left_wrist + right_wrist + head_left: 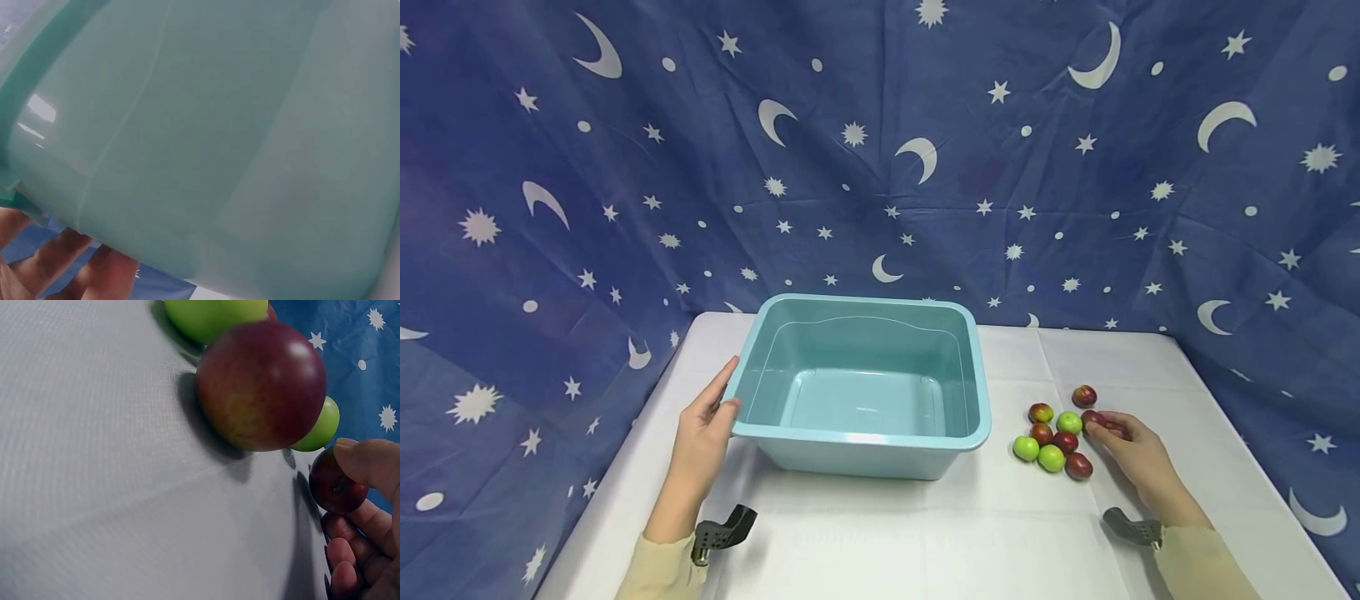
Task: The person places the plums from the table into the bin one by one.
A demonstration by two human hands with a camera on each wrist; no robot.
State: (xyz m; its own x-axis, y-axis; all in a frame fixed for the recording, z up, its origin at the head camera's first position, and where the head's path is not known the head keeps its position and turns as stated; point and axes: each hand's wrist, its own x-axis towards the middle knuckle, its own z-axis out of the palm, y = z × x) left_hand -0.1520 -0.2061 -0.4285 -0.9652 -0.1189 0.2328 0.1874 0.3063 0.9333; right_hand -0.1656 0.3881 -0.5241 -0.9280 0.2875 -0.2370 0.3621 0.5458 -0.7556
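Observation:
A light blue-green plastic tub (857, 439) stands on the table, its inside bare. At its left side, my left hand (703, 425) holds the edge just under the rim. The left wrist view is mostly filled by the tub's wall (206, 137), with fingers (50, 262) against it at the lower left. On the right, my right hand (1135, 450) pinches a dark red plum (337, 481) between thumb and fingers, low over the cloth. Beside that hand lies a loose cluster of small fruit, some green (1051, 458), some dark red (1078, 467), some red and yellow (1041, 413).
A white cloth (850, 533) covers the table. Dark blue fabric (880, 167) printed with moons and stars hangs behind and along both sides. One red fruit (1084, 396) lies at the back of the cluster. Dark camera mounts (725, 531) sit on both wrists.

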